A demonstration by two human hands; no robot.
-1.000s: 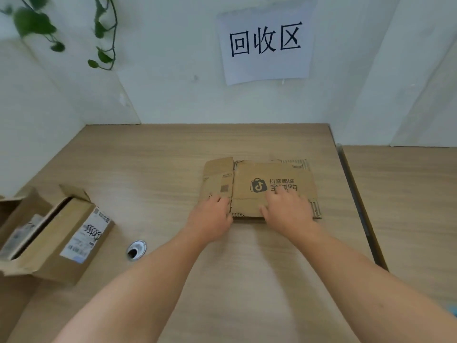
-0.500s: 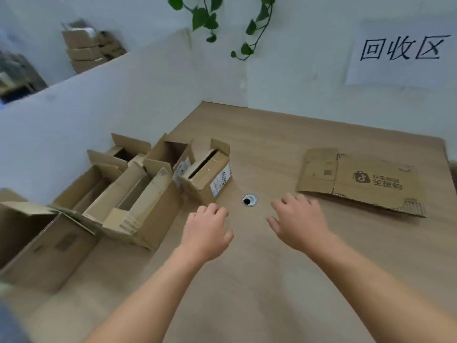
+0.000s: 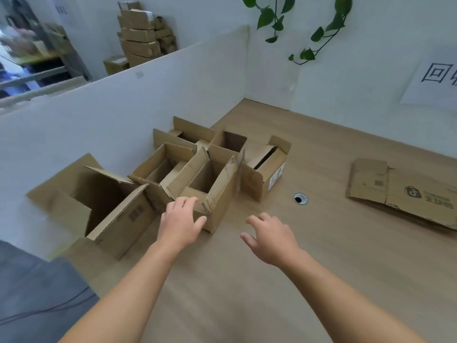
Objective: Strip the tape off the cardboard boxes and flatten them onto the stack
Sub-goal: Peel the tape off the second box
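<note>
Left hand [image 3: 181,220] at the open brown cardboard box [image 3: 222,203], fingers [image 3: 186,204] loose, gripping nothing — right hand [image 3: 272,240] spread too. Looks light, stiff — grab the rim.

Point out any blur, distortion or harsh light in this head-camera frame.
Head view: the shelving at upper left is smeared with blur; the white partition slants under wide-lens distortion; the wall sign is cropped at the right; light is soft and even, no glare, with shade only inside the open boxes.
</note>
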